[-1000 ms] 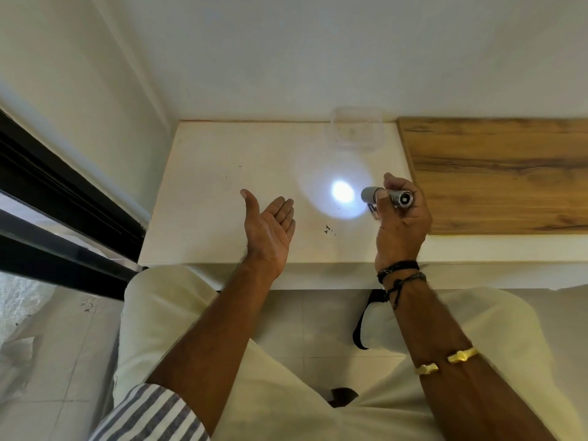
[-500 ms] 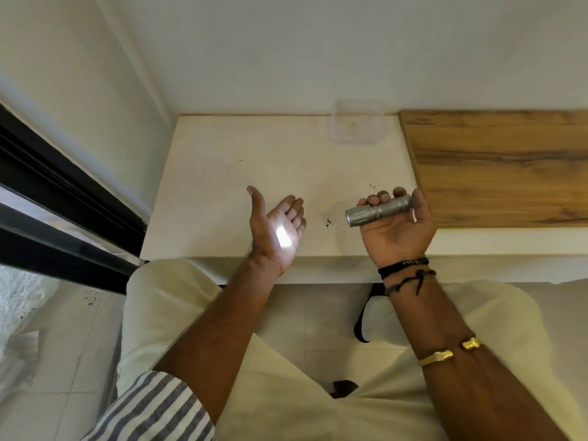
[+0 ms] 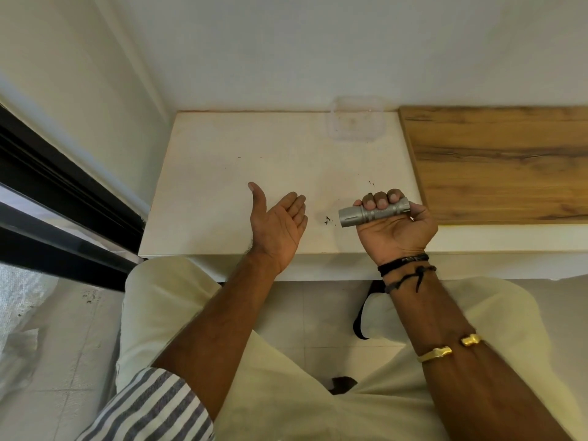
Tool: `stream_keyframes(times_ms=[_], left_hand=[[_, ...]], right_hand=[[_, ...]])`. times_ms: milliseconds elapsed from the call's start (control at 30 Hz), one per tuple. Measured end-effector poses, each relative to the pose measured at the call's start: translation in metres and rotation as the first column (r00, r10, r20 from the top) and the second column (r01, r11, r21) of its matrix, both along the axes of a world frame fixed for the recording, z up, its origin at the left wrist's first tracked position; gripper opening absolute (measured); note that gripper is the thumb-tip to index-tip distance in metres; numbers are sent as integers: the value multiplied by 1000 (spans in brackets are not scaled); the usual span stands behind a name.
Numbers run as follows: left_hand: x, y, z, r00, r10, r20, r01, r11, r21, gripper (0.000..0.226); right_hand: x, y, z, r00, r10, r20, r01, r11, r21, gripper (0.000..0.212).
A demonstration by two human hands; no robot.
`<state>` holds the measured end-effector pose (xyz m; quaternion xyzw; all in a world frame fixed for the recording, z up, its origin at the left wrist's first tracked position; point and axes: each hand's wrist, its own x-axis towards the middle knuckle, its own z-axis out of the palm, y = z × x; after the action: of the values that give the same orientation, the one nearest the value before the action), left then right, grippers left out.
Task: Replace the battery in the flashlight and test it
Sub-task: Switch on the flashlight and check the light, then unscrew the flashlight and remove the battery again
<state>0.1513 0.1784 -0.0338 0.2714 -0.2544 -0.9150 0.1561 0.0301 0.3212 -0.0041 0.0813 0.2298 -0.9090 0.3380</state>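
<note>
Here, pale tabletop [image 3: 229, 173], white wall [image 3: 318, 43]

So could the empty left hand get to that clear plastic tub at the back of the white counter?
Probably yes. The left hand is open and holds nothing, and the white counter between it and the clear tub is bare. The right hand, gripping the flashlight, sits off to the side.

The white ledge [image 3: 222, 192] lies bare across the frame's centre and left, open to a hand. A clear plastic container [image 3: 355, 122] stands at its far edge, upper centre, against the wall. At middle right the wooden board [image 3: 496, 160] lies flat and bare.
</note>
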Motion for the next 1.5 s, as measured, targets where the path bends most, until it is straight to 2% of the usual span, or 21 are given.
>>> stream_keyframes(times_ms=[133,200,233,267,333,400,500,567,700,867,1000,1100,1300,1500], left_hand=[[0,-3,0,1000,12,14,-12,1000,-4,105],[-3,-1,0,988,10,155,14,988,-155,86],[-5,1,-1,965,28,262,57,948,-312,72],[-5,3,-2,931,73,358,124,859,-497,58],[-4,8,-6,897,171,408,247,571,-783,44],[0,15,-11,913,181,366,284,363,-887,42],[2,19,-19,937,155,312,274,225,-935,46],[2,18,-24,935,160,315,288,169,-942,48],[-4,10,-27,932,182,313,295,120,-948,40],[-11,-9,-26,928,212,305,283,129,-950,30],[-19,-25,-23,928,250,276,238,172,-956,26],[-28,-45,-19,928,280,245,200,181,-963,27],[-54,-92,-9,918,324,229,203,112,-973,31],[-87,-135,-3,897,358,260,235,112,-965,31]], right_hand=[[2,-1,0,1000,15,-13,-14,1000,13,18],[2,-2,-1,998,51,-24,-50,998,41,25],[2,-4,-1,997,70,-34,-67,995,72,28],[2,-6,-2,995,81,-55,-75,990,118,27],[3,-12,-4,989,80,-124,-50,973,226,20],[6,-18,-9,970,78,-231,0,947,320,14],[12,-24,-14,887,205,-413,25,873,488,18],[15,-30,-15,858,260,-443,25,841,541,21],[22,-46,-15,836,312,-452,19,806,591,29],[20,-66,-18,795,372,-480,2,789,614,25],[8,-81,-17,740,440,-509,-26,775,632,40],[-5,-95,-17,708,466,-531,48,717,695,47],[-38,-132,-12,642,489,-590,192,643,742,33],[-68,-178,-10,549,517,-657,287,622,729,28]])
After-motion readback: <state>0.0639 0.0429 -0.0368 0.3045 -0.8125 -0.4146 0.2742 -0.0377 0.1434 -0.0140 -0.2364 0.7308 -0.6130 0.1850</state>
